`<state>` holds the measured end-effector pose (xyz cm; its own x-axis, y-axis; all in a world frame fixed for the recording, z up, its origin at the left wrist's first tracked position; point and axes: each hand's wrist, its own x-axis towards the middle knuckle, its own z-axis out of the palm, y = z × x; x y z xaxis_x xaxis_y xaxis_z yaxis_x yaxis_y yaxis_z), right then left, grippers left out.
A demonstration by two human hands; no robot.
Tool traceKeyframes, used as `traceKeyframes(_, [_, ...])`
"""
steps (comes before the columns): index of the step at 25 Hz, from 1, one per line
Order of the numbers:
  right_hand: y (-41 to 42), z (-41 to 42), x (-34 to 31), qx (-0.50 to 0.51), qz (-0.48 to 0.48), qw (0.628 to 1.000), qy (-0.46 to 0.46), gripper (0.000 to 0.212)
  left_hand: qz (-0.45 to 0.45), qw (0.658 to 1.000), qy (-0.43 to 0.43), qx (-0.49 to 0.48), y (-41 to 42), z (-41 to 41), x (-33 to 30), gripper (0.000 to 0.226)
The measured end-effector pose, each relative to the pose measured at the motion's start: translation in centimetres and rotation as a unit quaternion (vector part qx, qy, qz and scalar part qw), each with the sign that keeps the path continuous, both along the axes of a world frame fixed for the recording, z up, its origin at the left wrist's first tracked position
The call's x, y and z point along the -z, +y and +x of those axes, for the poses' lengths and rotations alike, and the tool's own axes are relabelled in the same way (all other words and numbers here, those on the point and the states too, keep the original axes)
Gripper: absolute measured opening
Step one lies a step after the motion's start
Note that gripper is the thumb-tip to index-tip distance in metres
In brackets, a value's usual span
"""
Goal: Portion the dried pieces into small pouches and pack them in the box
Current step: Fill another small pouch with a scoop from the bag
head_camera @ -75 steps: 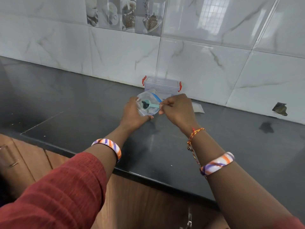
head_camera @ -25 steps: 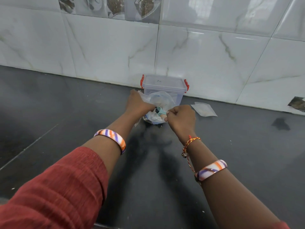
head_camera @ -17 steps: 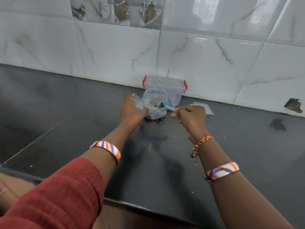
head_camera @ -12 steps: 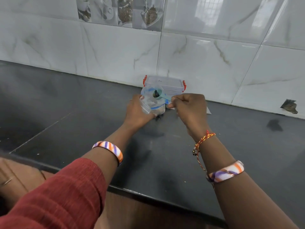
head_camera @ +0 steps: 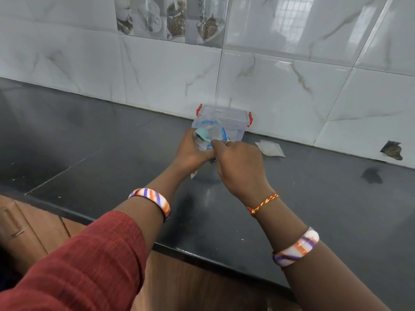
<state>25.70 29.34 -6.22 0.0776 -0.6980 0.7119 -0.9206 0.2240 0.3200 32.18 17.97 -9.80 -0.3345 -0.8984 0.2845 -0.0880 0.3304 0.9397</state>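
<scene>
My left hand (head_camera: 190,150) grips a clear plastic bag with a blue zip strip (head_camera: 210,127), held upright above the black counter. A small clear pouch seems pinched under it in the same hand. My right hand (head_camera: 239,162) holds the handle of a teal measuring scoop (head_camera: 202,133), whose bowl is turned over at the left side of the bag, against my left fingers. Whether any dried pieces are in the scoop is hidden. Behind the bag stands a clear plastic box with red clips (head_camera: 233,122), its lid on, against the tiled wall.
A flat clear pouch (head_camera: 270,148) lies on the counter to the right of the box. The black stone counter (head_camera: 89,158) ends in a front edge with wooden cabinets below. A dark scrap (head_camera: 391,151) lies far right by the wall.
The scoop has come down from the bag's mouth and tipped over to the left, toward my left hand. My right hand has dropped and moved in close to the left.
</scene>
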Motion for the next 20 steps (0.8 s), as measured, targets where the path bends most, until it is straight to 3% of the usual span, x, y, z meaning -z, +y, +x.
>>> traceKeyframes(9, [-3.1, -1.3, -0.2, -0.063, -0.045, 0.996, -0.031, 0.026, 0.038, 0.999, 0.015, 0.033, -3.5, -0.7, -0.2, 0.056])
traceKeyframes(11, [-4.2, -2.1, -0.1, -0.097, -0.051, 0.988, -0.109, 0.014, 0.024, 0.999, -0.006, 0.038, -4.6, -0.9, 0.1, 0.061])
traceKeyframes(12, [-4.8, -2.5, -0.1, -0.114, -0.056, 0.973, -0.192, 0.013, 0.017, 0.999, -0.021, 0.044, -5.3, -1.1, 0.4, 0.065])
traceKeyframes(13, [-5.4, -2.9, -0.3, -0.128, -0.054, 0.944, -0.301, 0.019, 0.016, 0.998, -0.029, 0.048, -5.8, -1.2, 0.5, 0.065])
traceKeyframes(16, [-7.2, -3.8, -0.2, -0.125, -0.080, 0.782, -0.605, 0.026, 0.055, 0.997, -0.012, 0.060, -5.9, -0.7, 0.2, 0.045])
traceKeyframes(18, [-8.9, -4.3, 1.0, -0.076, -0.094, 0.722, -0.681, 0.025, 0.132, 0.985, 0.051, 0.098, -5.9, -0.4, 0.6, 0.033])
traceKeyframes(20, [-11.1, -4.6, 2.5, -0.039, -0.121, 0.688, -0.714, 0.017, 0.200, 0.962, 0.104, 0.156, -5.8, 0.0, 1.3, 0.032])
